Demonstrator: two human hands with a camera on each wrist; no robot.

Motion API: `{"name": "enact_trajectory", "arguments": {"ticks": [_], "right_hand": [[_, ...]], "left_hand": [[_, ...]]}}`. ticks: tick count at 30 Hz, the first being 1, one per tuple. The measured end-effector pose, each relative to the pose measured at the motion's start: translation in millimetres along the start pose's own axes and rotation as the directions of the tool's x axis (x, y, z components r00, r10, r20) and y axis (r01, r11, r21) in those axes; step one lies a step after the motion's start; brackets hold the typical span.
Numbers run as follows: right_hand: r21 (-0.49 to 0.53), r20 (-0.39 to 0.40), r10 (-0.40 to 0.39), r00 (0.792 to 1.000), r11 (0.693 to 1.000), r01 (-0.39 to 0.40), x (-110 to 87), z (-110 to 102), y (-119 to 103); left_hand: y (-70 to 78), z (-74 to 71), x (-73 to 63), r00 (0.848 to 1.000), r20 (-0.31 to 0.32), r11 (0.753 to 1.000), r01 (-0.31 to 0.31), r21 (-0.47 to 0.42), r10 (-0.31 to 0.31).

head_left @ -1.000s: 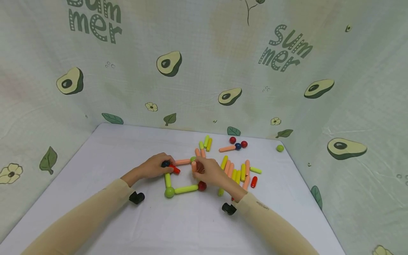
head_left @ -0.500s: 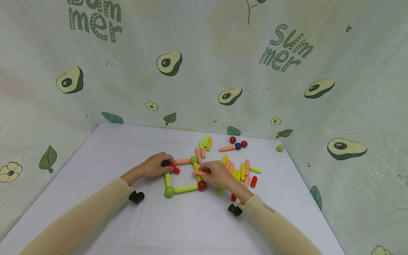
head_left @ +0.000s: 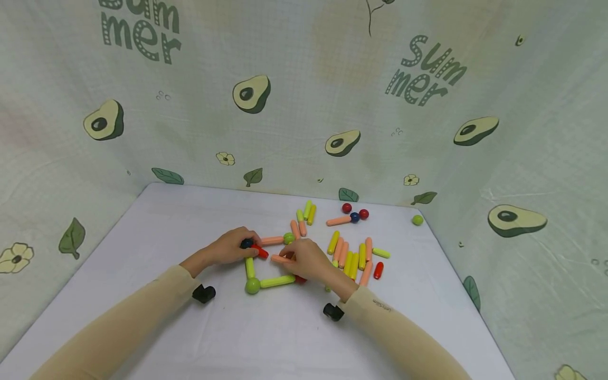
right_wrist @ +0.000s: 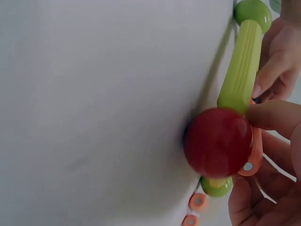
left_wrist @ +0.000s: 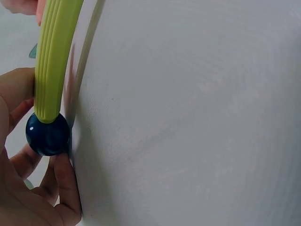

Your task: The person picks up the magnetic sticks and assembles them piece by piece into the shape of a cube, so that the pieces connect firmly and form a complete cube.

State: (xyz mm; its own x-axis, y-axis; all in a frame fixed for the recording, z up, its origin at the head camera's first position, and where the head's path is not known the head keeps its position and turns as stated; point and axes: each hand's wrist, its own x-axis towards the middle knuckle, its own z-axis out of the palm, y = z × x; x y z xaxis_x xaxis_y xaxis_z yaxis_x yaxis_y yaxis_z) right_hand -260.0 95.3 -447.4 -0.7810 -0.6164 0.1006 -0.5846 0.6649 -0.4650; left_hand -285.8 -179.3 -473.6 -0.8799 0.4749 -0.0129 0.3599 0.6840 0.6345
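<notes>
A four-sided frame of magnetic sticks and balls lies on the table. My left hand grips the dark blue ball at its far left corner, the thumb beside a short red stick that points into the frame. My right hand pinches an orange magnetic stick, its free end pointing left toward the red one. The frame's near side is a lime stick between a green ball and a red ball. In the head view the right hand hides the frame's right side.
Several loose orange and yellow sticks lie right of the right hand. Behind are more sticks, and an orange stick touching a blue ball beside two red balls. A lone green ball sits far right.
The orange stick in my right hand has turned from upright to nearly level. The right hand shifted slightly right, then left into the frame. My left hand stays in place.
</notes>
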Motion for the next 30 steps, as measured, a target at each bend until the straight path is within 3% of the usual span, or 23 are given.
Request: {"name": "enact_trajectory", "arguments": {"ticks": [5, 14, 30], "right_hand": [[-0.030, -0.001, -0.002, 1.000, 1.000, 0.002, 5.3, 5.6, -7.3], [-0.038, 0.008, 0.016, 1.000, 0.999, -0.015, 7.9, 8.5, -8.3], [0.116, 0.066, 0.082, 0.995, 0.989, -0.089, 6.8, 11.3, -11.5]], "left_hand": [[-0.2, -0.7, -0.5, 0.999, -0.007, 0.999, -0.041, 0.007, 0.041], [0.4, -1.6, 1.5, 0.999, -0.005, 0.999, -0.041, 0.003, 0.041], [-2.0, -3.0, -1.1, 0.997, -0.019, 0.997, -0.078, -0.018, 0.078]]}}
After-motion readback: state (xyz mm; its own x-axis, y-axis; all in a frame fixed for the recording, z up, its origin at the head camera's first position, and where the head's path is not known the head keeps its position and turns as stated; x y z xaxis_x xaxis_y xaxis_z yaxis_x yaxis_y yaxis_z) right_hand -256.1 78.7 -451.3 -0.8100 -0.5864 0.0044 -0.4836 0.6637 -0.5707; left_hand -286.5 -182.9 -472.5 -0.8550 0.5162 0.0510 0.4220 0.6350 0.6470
